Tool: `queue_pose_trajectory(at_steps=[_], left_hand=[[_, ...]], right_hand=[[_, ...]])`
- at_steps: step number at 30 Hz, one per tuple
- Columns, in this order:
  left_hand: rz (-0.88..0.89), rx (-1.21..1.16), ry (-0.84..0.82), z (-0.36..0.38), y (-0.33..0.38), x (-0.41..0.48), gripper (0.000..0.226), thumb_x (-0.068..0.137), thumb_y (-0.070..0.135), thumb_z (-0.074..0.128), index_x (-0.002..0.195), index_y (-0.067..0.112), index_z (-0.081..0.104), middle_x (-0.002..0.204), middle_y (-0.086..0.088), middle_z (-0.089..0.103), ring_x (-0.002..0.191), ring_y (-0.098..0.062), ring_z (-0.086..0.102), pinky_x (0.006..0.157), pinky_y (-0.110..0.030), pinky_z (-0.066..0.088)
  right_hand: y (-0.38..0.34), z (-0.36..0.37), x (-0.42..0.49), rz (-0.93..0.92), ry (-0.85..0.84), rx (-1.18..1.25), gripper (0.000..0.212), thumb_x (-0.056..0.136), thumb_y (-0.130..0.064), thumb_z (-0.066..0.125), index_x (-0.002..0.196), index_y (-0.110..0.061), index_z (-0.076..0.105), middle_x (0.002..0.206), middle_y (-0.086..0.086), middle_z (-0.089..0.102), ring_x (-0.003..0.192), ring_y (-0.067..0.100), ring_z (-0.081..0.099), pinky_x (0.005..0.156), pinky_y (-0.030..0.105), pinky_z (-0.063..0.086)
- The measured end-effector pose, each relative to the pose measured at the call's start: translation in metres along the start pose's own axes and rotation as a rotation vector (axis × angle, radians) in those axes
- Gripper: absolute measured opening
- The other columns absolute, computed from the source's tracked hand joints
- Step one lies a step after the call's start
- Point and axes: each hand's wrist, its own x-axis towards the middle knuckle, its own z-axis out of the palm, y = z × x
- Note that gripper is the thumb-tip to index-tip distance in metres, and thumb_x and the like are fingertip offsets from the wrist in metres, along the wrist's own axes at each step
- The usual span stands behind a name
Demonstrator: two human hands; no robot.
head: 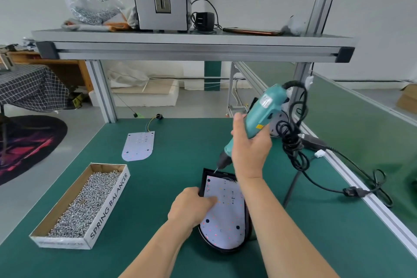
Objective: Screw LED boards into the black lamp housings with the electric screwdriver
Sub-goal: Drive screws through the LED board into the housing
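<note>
Head camera view, looking down at a green work table (158, 187). A black lamp housing (216, 249) lies close to the person with an LED board (225, 210) seated inside it. Their long axis runs away from the person, rounded end near, square end far.

The right hand (249, 153) wraps its fingers around the body of a teal electric screwdriver (262, 110). The tool is tilted, its body leaning up and to the right. Its bit (216, 170) points down and left, touching or just above the board's far left corner. Whether a screw sits on the bit is too small to tell.

The left hand (189, 207) grips the housing's left edge, thumb pressing flat on the board, below and nearer than the bit.

The next move likely calls for bringing the tool more upright over that corner hole.

A cardboard box (108, 205) of screws lies to the left, and a spare LED board (138, 145) sits farther back.
</note>
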Motion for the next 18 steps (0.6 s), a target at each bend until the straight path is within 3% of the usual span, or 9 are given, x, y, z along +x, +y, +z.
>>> queue_pose_trajectory(at_steps=[4,7,10,14,18], left_hand=[[-0.003,-0.008,-0.010,-0.002,0.000,-0.005,0.051,0.057,0.043,0.059,0.092,0.009,0.071,0.081,-0.003,0.074,0.070,-0.024,0.064,0.071,-0.031,0.051],[0.010,0.006,-0.010,-0.002,0.001,-0.007,0.048,0.058,0.044,0.059,0.092,0.012,0.072,0.088,-0.002,0.076,0.086,-0.027,0.073,0.082,-0.039,0.058],[0.027,0.020,-0.011,-0.002,0.002,-0.010,0.044,0.059,0.045,0.058,0.089,0.017,0.072,0.089,-0.001,0.076,0.087,-0.025,0.072,0.087,-0.043,0.059],[0.031,0.030,-0.020,-0.002,0.005,-0.013,0.045,0.060,0.045,0.058,0.091,0.015,0.071,0.090,-0.002,0.076,0.086,-0.025,0.072,0.086,-0.044,0.059],[0.029,0.007,-0.028,-0.001,0.007,-0.015,0.049,0.060,0.043,0.058,0.094,0.011,0.072,0.092,-0.006,0.077,0.091,-0.029,0.073,0.088,-0.046,0.058]], right_hand=[[-0.013,-0.043,0.035,-0.027,0.142,-0.084,0.025,0.084,-0.047,0.068,0.080,-0.030,0.051,0.074,0.000,0.065,0.063,0.010,0.063,0.057,0.018,0.048],[-0.004,-0.090,0.055,0.016,0.197,-0.226,0.028,0.088,-0.046,0.067,0.082,-0.027,0.048,0.080,0.007,0.067,0.070,0.017,0.065,0.063,0.031,0.051],[0.012,-0.134,0.068,0.149,0.202,-0.369,0.030,0.090,-0.048,0.066,0.085,-0.027,0.045,0.081,0.009,0.069,0.072,0.021,0.067,0.061,0.032,0.048],[0.038,-0.181,0.071,0.363,0.238,-0.511,0.033,0.091,-0.045,0.064,0.099,-0.017,0.048,0.082,0.009,0.071,0.063,0.009,0.060,0.052,0.027,0.036],[0.062,-0.211,0.065,0.507,0.207,-0.605,0.043,0.091,-0.037,0.066,0.115,-0.010,0.043,0.097,0.014,0.070,0.080,0.026,0.061,0.064,0.033,0.040]])
